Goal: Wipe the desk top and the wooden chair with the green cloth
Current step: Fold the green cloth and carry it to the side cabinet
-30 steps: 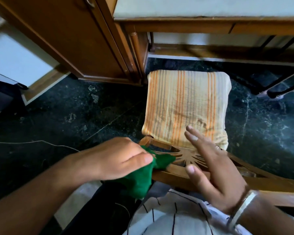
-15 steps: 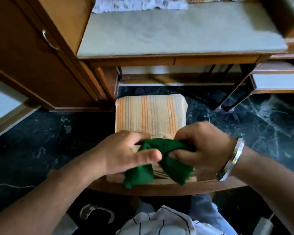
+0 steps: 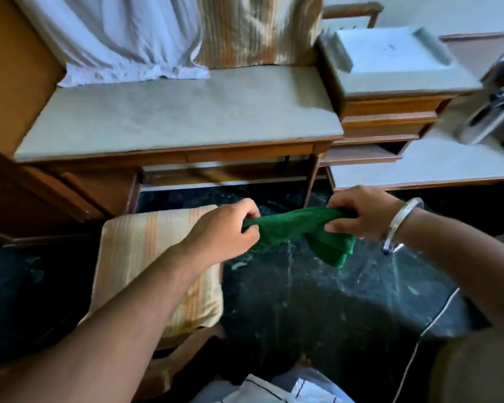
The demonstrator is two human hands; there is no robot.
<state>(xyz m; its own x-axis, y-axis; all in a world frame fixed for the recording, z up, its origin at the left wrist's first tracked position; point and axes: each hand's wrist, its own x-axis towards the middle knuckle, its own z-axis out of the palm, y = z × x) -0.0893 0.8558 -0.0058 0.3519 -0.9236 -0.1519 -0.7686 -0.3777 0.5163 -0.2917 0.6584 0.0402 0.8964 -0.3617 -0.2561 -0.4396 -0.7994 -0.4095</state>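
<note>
The green cloth (image 3: 300, 231) is stretched in the air between both hands, above the dark floor and in front of the desk. My left hand (image 3: 224, 228) pinches its left end and my right hand (image 3: 358, 213), with a metal bangle on the wrist, pinches its right end; a fold hangs down below. The desk top (image 3: 186, 112) is a pale grey surface on a wooden frame, straight ahead. The wooden chair (image 3: 186, 347) stands at lower left under my left forearm, its seat covered by a striped orange cushion (image 3: 140, 245).
White and striped curtains (image 3: 186, 33) hang onto the desk's back edge. A raised wooden unit with drawers (image 3: 390, 112) and a lower pale surface (image 3: 419, 170) stand to the right. A tall wooden cabinet (image 3: 12, 68) is at left. A white cable (image 3: 428, 324) runs across the dark marble floor.
The view has lifted from the chair to the desk. Both hands raised the cloth off the chair back and pulled it out taut between them, shifting right of the chair.
</note>
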